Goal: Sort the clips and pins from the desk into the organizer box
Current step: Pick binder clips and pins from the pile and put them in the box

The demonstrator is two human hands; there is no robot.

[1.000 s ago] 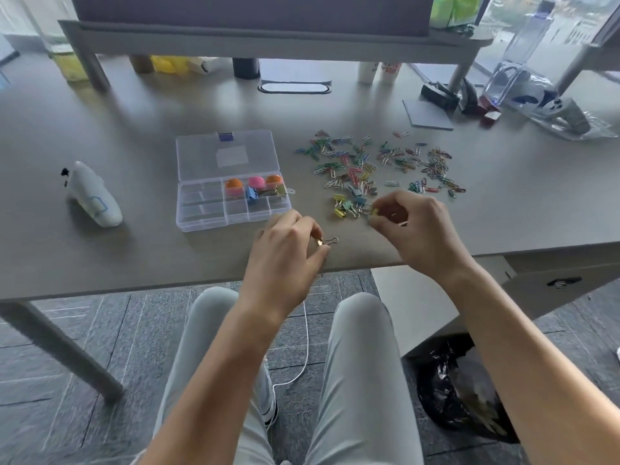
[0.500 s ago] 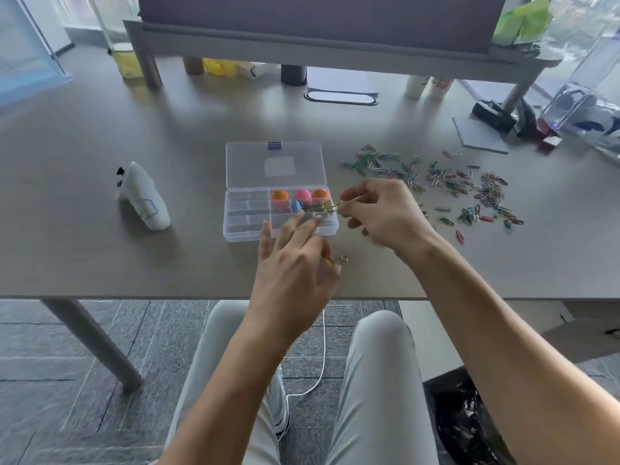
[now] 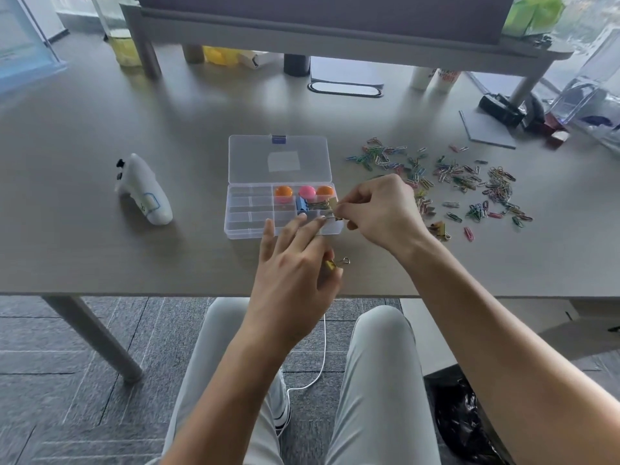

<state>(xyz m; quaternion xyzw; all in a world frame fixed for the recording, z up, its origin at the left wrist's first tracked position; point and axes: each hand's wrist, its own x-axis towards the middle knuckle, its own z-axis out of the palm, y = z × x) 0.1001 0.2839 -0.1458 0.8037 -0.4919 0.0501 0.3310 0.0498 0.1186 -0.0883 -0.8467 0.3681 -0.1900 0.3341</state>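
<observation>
Right hand (image 3: 382,213): thumb and forefinger pinch a small binder clip (image 3: 332,214) over the right end of the organizer box (image 3: 250,229), other fingers curled. Left hand (image 3: 292,280): thumb and index pinch a yellow binder clip (image 3: 332,264) just above the desk near its front edge; remaining fingers straight, tips reaching over the box's front wall.

Box is clear plastic, lid (image 3: 278,159) hinged open and lying flat behind it. Back row holds three round pins (image 3: 304,191) — orange, pink, orange. Compartment in front of them holds binder clips, one blue (image 3: 303,205), the rest goldish. Left compartments look bare, hard to tell through the glare.

Desk (image 3: 84,250) is grey-brown laminate, matte. Loose coloured paper clips (image 3: 469,179) spread right of the box; a few yellow binder clips (image 3: 439,227) just beside the right wrist. White handheld device (image 3: 147,193) lies well left of the box. Grey pad (image 3: 486,129) at far right, black items beside it, clear plastic packaging past those. Grey riser shelf (image 3: 335,38) along the back, cups and small containers under it, cable grommet (image 3: 345,88) in the desktop.

Below: grey carpet tiles, light trousers, white cable (image 3: 318,374) between the knees, black bag (image 3: 463,421) on the floor to the right.
</observation>
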